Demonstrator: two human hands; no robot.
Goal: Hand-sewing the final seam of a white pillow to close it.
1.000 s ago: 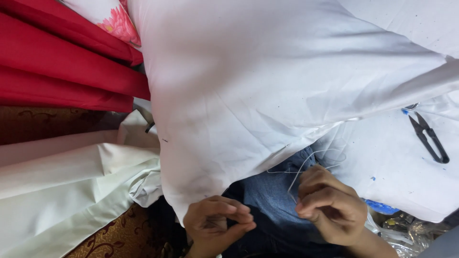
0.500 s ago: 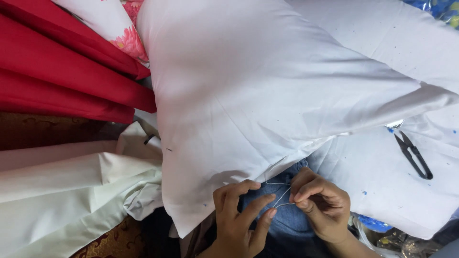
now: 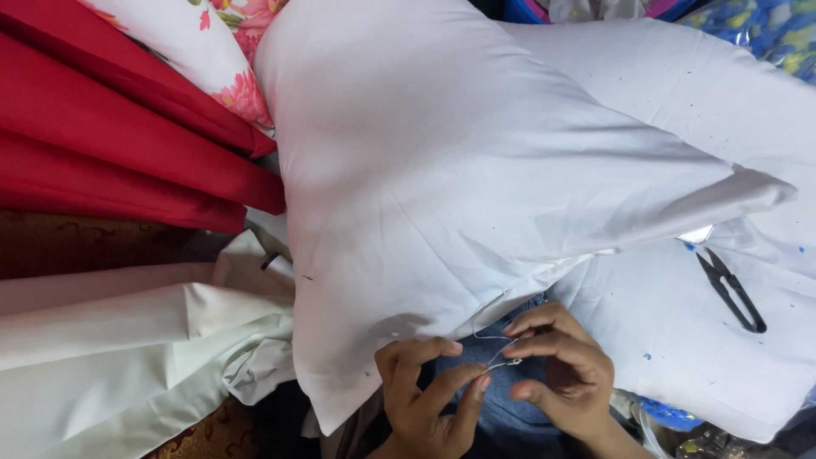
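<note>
Big white pillow point(image 3: 476, 187) fills my lap, its open lower edge drooping toward my hands. A second white pillow point(image 3: 680, 340) lies under it to the right, black thread snips point(image 3: 731, 289) resting on top. Red fabric rolls point(image 3: 110, 144) are stacked at left, cream cloth point(image 3: 110, 357) below them.

My left hand point(image 3: 425, 399) is curled beside the seam edge, fingertips pinched at the thread point(image 3: 493, 338). My right hand point(image 3: 565, 370) pinches the needle point(image 3: 506, 361), fingers closed on it, just below the pillow's edge over my jeans.

Step, as I judge it: hand-stitching the opening closed, thread being managed between stitches. Next calls for a steady fabric edge and a taut, untangled thread.
</note>
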